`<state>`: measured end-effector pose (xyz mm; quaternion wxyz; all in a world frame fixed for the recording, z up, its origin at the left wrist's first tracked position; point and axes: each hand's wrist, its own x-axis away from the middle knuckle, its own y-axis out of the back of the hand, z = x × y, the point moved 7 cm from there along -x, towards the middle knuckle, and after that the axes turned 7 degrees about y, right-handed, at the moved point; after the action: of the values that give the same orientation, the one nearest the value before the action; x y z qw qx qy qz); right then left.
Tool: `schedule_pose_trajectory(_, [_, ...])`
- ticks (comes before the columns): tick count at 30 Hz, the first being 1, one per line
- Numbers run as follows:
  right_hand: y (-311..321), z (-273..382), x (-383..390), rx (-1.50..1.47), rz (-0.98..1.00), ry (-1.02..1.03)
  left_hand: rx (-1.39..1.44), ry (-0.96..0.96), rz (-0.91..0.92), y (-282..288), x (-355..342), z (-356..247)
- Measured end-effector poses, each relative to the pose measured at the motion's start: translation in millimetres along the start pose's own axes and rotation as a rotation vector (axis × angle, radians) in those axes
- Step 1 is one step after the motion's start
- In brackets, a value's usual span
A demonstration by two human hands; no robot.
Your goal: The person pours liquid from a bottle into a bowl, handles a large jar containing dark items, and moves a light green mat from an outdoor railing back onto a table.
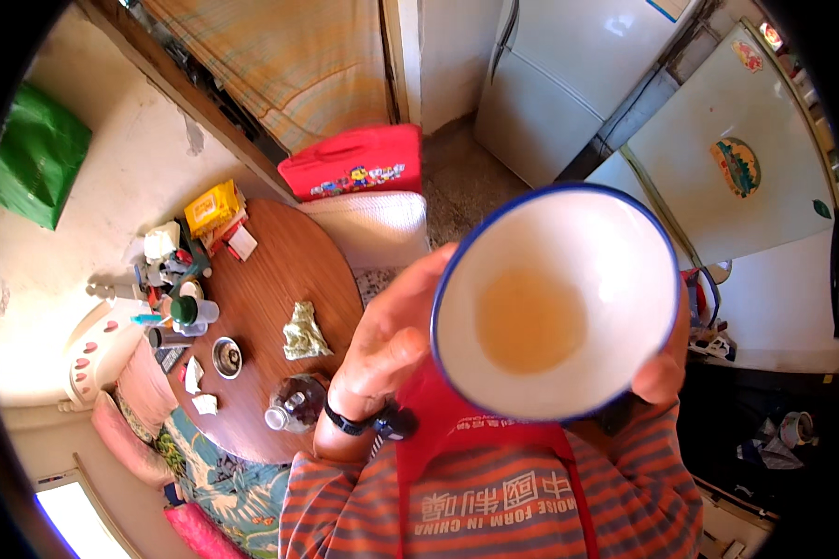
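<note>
Blue-rimmed white bowl (629, 289) gripped between two hands

The bowl hangs in the air beyond the right edge of the round wooden table (270, 275), its mouth facing up toward the head. Left hand (391, 326) grasps its left side and is nearer the table; right hand (663, 373) grasps its lower right, thumb by the rim. Being round, the bowl shows no long axis. Its underside, most right-hand fingers and the left fingertips are hidden; whether the pale-brown patch (531, 321) inside is liquid is hard to tell.

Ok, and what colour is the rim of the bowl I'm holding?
The bowl has a blue rim, best seen in the head view.
</note>
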<state>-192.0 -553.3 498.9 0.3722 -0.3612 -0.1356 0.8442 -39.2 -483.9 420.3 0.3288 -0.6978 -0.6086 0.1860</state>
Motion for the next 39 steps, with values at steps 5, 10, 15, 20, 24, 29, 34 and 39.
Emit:
schedule_pose_trajectory(5, [-37, 24, -24, -0.052, -0.014, 0.073, 0.12, 0.019, 0.14, -17, 2, -8])
schedule_pose_trajectory(10, [-80, 48, -38, 0.012, -0.056, 0.043, 0.032, -0.036, 0.156, 15, 18, 6])
schedule_pose_trajectory(15, [-115, 49, -48, 0.064, -0.103, -0.016, -0.051, -0.114, 0.146, 27, 35, -9])
schedule_pose_trajectory(20, [-135, 61, -53, 0.136, -0.159, -0.055, -0.024, -0.114, 0.071, 28, 51, -18])
schedule_pose_trajectory(24, [-148, 59, -57, 0.163, -0.186, -0.09, -0.02, -0.135, 0.019, 36, 66, -23])
schedule_pose_trajectory(29, [-163, 55, -53, 0.223, -0.258, -0.151, -0.036, -0.166, -0.034, 52, 80, -26])
schedule_pose_trajectory(34, [-155, 28, -41, 0.384, -0.407, -0.259, -0.087, -0.163, -0.122, 70, 102, -30])
schedule_pose_trajectory(39, [-153, -19, -44, 0.026, -0.102, -0.278, -0.183, -0.028, -0.341, 105, 134, -20])
